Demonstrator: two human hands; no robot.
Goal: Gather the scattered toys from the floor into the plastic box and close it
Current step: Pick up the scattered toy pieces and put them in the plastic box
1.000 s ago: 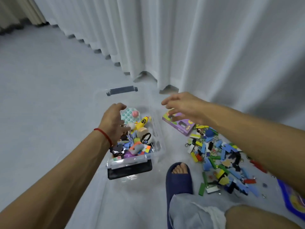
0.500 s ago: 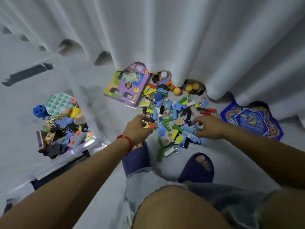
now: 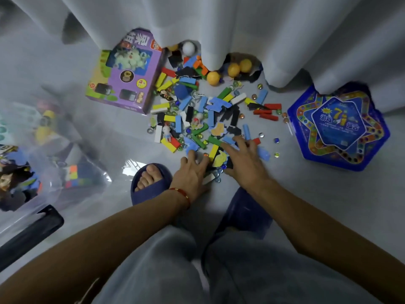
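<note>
A heap of small toys [image 3: 203, 110], coloured blocks, foam shapes and glass marbles, lies on the grey floor in front of me. My left hand [image 3: 192, 172] rests on the heap's near edge with its fingers spread over marbles and a block. Right beside it, my right hand [image 3: 243, 159] lies flat on the pieces, fingers stretched toward a green block. Neither hand grips anything that I can see. The clear plastic box [image 3: 50, 163] stands at the left edge with several toys inside, its black latch [image 3: 30, 233] toward me.
A purple toy carton [image 3: 127, 73] lies left of the heap and a blue star-shaped game board [image 3: 338, 126] lies to its right. Orange balls [image 3: 233, 70] and a white ball [image 3: 188, 48] sit at the hem of the white curtain [image 3: 219, 23]. My slippered feet [image 3: 151, 183] flank the hands.
My view swung from the box to the heap. Both hands moved off the box area and came together on the heap's near edge, closer to my feet.
</note>
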